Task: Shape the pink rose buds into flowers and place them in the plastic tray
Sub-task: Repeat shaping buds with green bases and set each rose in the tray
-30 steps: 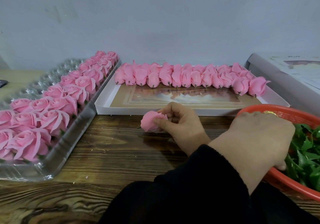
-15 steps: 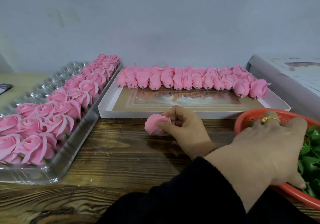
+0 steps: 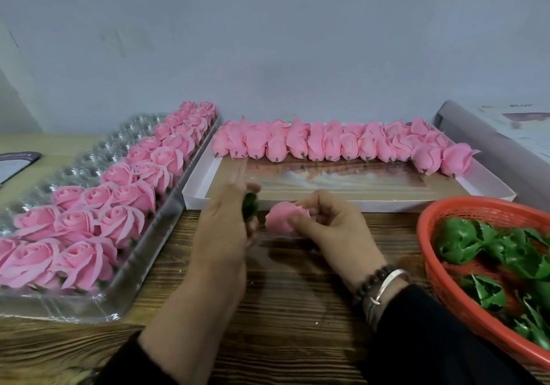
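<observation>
Right hand (image 3: 333, 230): pinches a pink rose bud (image 3: 284, 216) above the wooden table (image 3: 291, 310).
Left hand (image 3: 229, 230): grips a green calyx (image 3: 250, 204), just left of the bud.
Plastic tray (image 3: 98, 304): left, holding shaped roses (image 3: 89, 206).
Red basket (image 3: 440, 283): near right.

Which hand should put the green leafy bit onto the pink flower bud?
Probably the left hand: it already pinches the green leaf cup, right beside the pink rose bud that the right hand grips over the wooden table.
</observation>
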{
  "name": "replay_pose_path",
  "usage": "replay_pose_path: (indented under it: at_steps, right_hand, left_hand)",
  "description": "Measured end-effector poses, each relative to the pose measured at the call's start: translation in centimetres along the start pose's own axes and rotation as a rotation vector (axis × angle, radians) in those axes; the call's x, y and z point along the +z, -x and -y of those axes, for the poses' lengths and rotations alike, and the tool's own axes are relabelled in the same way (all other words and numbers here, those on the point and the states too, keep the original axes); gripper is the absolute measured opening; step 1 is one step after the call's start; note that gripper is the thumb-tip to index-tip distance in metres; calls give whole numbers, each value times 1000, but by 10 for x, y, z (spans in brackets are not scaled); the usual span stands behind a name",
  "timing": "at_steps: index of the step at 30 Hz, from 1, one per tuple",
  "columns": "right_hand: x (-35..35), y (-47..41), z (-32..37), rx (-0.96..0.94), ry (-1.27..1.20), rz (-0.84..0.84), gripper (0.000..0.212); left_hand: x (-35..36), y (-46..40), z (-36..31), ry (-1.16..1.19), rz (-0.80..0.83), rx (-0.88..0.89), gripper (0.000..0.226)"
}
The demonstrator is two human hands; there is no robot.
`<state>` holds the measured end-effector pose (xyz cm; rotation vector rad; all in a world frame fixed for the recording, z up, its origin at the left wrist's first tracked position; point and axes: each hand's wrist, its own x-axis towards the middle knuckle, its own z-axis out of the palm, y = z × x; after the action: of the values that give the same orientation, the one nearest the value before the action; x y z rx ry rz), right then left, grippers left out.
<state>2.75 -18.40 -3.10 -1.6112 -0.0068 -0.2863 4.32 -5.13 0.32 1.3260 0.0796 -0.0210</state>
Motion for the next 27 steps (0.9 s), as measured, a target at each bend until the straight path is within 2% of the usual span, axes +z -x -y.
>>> replay_pose_path:
  at_steps: [4,10,13,18,24,27]
  right_hand:
    - [-3,1,3,12,-17,-56,19]
    - [-2,13,11,-30,-170,-144,23]
    - [4,23,18,-94,-153,-129,18]
    - [13,23,21,-107,-116,-47,20]
    - [12,18,15,-110,41,-109,21]
    - [11,15,11,-94,83,-119,21]
  left_hand:
    - [-13,-7,6,158,-59,-192,23]
    - [-13,-20,12,373,-43,-311,19]
    - [-12,-18,15,440,18,-337,15]
    - [-9,-14,17,417,113,-332,23]
    - [-4,-11,16,466,104,-376,31]
    - [-2,-11,16,470,90,-360,28]
